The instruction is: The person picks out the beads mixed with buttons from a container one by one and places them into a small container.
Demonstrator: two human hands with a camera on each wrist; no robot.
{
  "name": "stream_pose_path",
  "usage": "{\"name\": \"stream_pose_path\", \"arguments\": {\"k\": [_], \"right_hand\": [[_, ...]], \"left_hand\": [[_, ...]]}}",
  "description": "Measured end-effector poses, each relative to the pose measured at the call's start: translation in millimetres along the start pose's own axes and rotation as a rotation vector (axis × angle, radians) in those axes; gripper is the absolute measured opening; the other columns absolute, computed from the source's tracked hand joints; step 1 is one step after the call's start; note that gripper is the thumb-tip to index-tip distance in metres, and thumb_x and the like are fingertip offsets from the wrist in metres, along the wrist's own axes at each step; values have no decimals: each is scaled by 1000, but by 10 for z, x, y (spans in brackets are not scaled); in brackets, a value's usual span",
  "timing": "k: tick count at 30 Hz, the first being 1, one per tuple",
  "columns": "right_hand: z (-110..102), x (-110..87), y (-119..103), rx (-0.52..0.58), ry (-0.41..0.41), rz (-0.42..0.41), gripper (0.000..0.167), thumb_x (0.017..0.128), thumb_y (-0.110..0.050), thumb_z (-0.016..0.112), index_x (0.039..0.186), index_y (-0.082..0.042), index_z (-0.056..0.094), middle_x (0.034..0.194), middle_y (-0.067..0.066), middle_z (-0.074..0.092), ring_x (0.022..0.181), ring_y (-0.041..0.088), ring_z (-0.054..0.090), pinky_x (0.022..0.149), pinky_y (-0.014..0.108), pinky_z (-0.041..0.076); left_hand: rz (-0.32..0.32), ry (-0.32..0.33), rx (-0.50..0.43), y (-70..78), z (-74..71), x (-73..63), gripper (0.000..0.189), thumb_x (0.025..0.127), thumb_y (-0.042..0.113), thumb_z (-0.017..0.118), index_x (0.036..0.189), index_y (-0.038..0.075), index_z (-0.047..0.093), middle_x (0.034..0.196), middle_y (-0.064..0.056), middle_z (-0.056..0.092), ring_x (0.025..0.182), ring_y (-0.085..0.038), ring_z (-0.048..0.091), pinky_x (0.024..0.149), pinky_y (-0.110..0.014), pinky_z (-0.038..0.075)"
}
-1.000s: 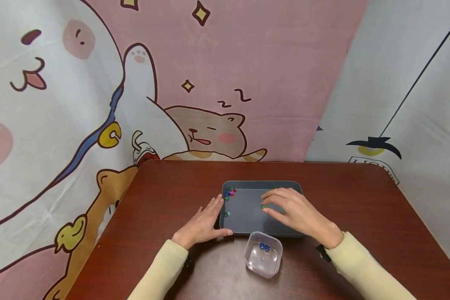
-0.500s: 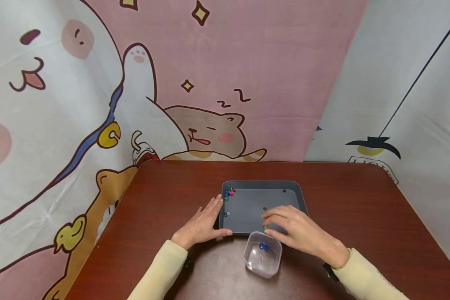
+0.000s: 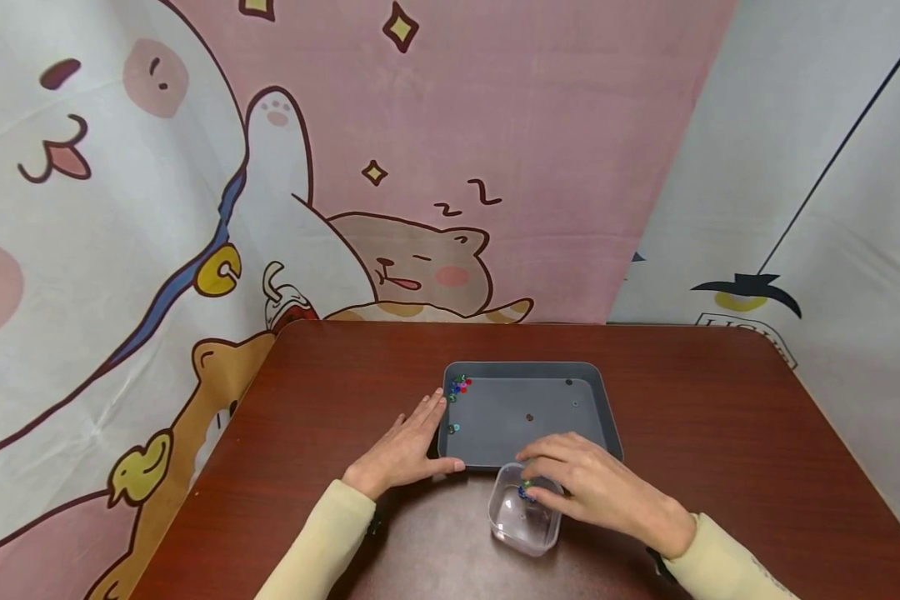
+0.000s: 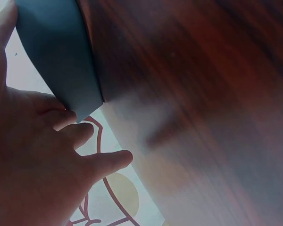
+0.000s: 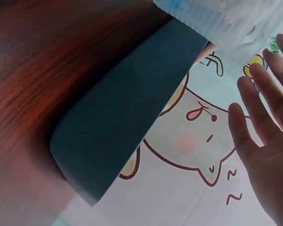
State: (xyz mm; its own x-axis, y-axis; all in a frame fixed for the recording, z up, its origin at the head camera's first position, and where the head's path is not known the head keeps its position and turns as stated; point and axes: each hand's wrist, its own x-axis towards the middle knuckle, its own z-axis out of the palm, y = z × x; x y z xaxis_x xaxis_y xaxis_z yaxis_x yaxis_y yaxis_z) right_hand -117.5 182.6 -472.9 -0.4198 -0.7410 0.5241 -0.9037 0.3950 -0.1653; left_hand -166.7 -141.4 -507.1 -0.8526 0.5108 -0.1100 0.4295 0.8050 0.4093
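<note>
My right hand [image 3: 592,483] is over the clear plastic container [image 3: 506,521], pinching a small green bead [image 5: 272,44] between thumb and index finger. Its other fingers are spread in the right wrist view. Blue beads [image 3: 523,493] lie inside the container, partly hidden by the fingers. My left hand [image 3: 401,454] rests against the left side of the grey tray [image 3: 525,370], fingers extended along the edge and thumb at the front corner. In the left wrist view those fingers touch the tray's outer wall [image 4: 61,52].
A cluster of colourful beads [image 3: 461,385] sits in the tray's back left corner, with a couple of beads [image 3: 453,428] lower on that side. A brown bead [image 3: 529,417] and a dark bead [image 3: 568,382] lie farther right. Everything stands on a reddish-brown table [image 3: 330,375].
My right hand has carried the green bead from the middle of the tray towards me, over the front rim to above the container. The left hand has stayed in place.
</note>
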Motion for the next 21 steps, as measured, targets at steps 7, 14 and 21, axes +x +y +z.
{"name": "stream_pose_path", "arguments": {"k": [7,14,21], "right_hand": [[18,-26,-6,-15,-27,-14,15,93,-29,79,105,-20,75,124,-3,69,112,15,65,90,39,54],[-51,66,43,27,-26,40,23,96,-32,77,114,-17,76,127,-2,69,116,15,65,92,43,54],[-202,367,267,58,-12,120,32,97,-27,76,126,-13,73,136,3,67,126,21,64,100,49,52]], "left_hand": [[-4,0,-9,-6,-1,-13,110,90,72,63,166,7,18,174,-4,7,159,-26,12,121,-63,22],[-5,4,-14,-8,2,-15,109,91,71,64,166,6,19,174,-4,8,159,-25,13,120,-63,23],[-11,-8,-13,0,4,2,109,91,72,63,166,7,19,174,-3,7,159,-24,12,121,-63,22]]}}
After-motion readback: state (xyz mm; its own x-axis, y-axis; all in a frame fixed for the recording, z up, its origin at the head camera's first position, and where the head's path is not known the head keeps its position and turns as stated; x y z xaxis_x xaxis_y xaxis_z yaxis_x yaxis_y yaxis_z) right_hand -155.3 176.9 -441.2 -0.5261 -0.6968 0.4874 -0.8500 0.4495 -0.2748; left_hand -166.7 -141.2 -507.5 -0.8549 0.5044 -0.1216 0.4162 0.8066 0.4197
